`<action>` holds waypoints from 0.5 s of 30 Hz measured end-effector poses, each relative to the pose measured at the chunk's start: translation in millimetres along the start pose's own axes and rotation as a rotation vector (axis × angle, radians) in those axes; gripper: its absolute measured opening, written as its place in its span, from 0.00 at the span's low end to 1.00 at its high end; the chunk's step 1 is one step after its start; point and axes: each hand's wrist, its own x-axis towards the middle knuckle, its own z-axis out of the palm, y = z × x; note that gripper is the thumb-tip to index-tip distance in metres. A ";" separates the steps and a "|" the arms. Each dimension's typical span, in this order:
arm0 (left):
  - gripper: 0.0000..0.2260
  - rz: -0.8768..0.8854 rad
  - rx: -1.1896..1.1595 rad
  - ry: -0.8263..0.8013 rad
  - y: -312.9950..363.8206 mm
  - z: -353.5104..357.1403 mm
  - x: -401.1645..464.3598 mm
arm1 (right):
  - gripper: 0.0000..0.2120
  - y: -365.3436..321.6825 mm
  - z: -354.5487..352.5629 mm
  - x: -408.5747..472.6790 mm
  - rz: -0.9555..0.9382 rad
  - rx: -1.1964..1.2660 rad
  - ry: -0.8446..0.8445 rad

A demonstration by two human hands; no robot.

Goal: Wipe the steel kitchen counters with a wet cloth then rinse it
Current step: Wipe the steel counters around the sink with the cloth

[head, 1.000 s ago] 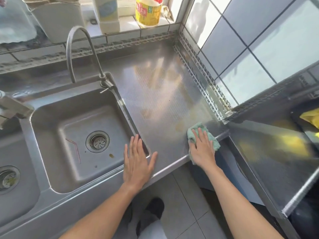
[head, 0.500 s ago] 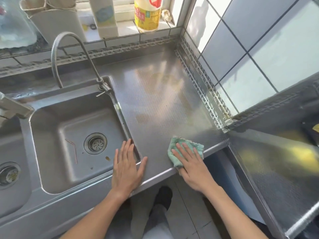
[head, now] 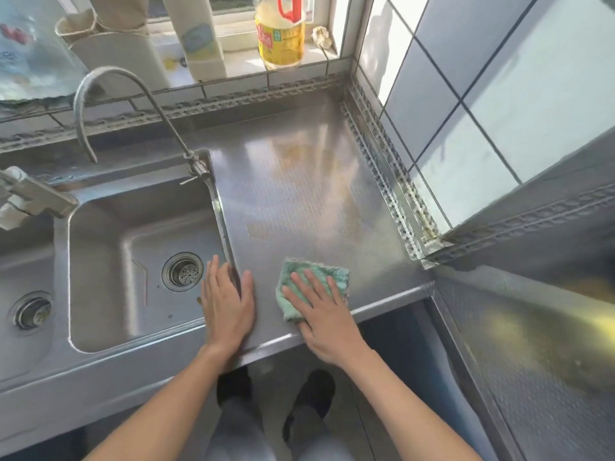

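A green cloth (head: 324, 272) lies flat on the steel counter (head: 309, 194) near its front edge. My right hand (head: 321, 316) presses down on the cloth with straight, spread fingers. My left hand (head: 228, 304) rests flat on the counter's front left corner, right beside the sink (head: 133, 261), fingers straight. The two hands are a short gap apart. Yellowish smears show on the counter's middle and back.
A curved faucet (head: 133, 94) rises at the sink's back right corner. A second sink basin (head: 30, 311) lies at the left. An oil bottle (head: 279, 31) and cartons stand on the window sill. A lower steel counter (head: 532, 344) runs at the right below a tiled wall.
My right hand has slid the cloth leftward along the counter's front edge, from the right corner to near my left hand. My left hand stays flat by the sink.
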 end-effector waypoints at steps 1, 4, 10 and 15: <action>0.29 -0.041 -0.014 0.013 6.8 3.3 3.5 | 0.33 13.4 -1.7 -11.9 -0.042 -0.007 -0.011; 0.34 -0.084 -0.013 -0.008 22.8 16.6 11.2 | 0.32 59.0 -15.0 -32.5 -0.016 -0.015 0.002; 0.38 -0.071 0.126 0.051 24.4 36.5 9.6 | 0.28 121.0 -49.0 23.8 0.325 0.001 0.068; 0.40 -0.065 0.138 0.093 25.7 38.8 12.2 | 0.29 83.6 -47.1 84.0 0.401 0.024 0.125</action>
